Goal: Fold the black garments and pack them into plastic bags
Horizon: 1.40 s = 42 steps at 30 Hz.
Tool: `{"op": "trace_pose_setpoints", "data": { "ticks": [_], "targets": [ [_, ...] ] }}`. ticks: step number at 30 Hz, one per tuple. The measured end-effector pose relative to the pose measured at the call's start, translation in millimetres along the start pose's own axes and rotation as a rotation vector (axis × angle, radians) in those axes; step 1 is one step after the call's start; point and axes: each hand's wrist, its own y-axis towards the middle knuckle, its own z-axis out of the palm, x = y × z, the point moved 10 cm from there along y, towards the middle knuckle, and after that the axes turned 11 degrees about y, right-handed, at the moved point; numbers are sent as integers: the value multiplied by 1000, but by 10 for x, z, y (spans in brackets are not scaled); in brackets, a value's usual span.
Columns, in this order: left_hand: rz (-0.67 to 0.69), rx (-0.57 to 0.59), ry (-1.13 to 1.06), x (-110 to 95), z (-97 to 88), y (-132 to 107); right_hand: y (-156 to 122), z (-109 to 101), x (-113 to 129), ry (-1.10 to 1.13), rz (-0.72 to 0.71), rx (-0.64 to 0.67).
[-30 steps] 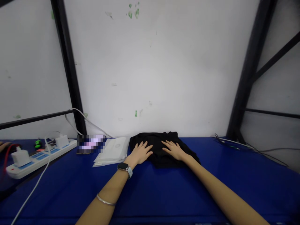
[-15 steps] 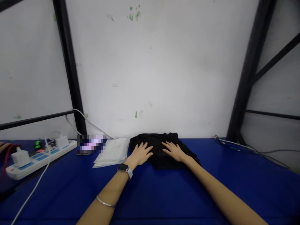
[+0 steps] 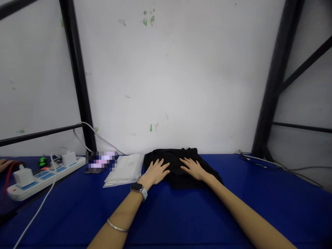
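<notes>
A folded black cloth garment [image 3: 176, 169] lies on the blue tabletop [image 3: 246, 207], against the wall. My left hand [image 3: 155, 172] rests flat on its left side, fingers spread and holding nothing. My right hand [image 3: 193, 168] lies flat on its right part, also with its fingers apart and not gripping. A white plastic-wrapped packet [image 3: 125, 169] sits just left of my left hand, not touched. On my left arm are a smartwatch [image 3: 138, 189] and a thin metal bangle [image 3: 118, 225].
Left of the packet lies a blurred-out object [image 3: 101, 161]. A white power strip [image 3: 44, 178] with a plugged-in charger [image 3: 22, 176] sits at far left, where another person's hand [image 3: 3, 164] shows. Dark metal shelf posts [image 3: 275, 79] stand against the wall, with cables [image 3: 261, 162] at right.
My hands stay in place on the black garment. The view has only drifted slightly, so the table and objects sit a little lower and the power strip shows less.
</notes>
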Motion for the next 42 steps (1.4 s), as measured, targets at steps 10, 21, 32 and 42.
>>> {"op": "trace_pose_setpoints", "data": {
  "ticks": [10,21,32,42],
  "targets": [
    [1,-1,-15,3,-6,-5,-16,-1,17,-7,4,15],
    [0,-3,-16,2,-1,-7,-50,-33,58,-1,5,19],
    [-4,-3,-21,-12,-15,-15,-57,-35,54,3,5,14],
    [-2,-9,-15,-17,-30,-27,-39,-15,26,12,7,18]
  ]
}}
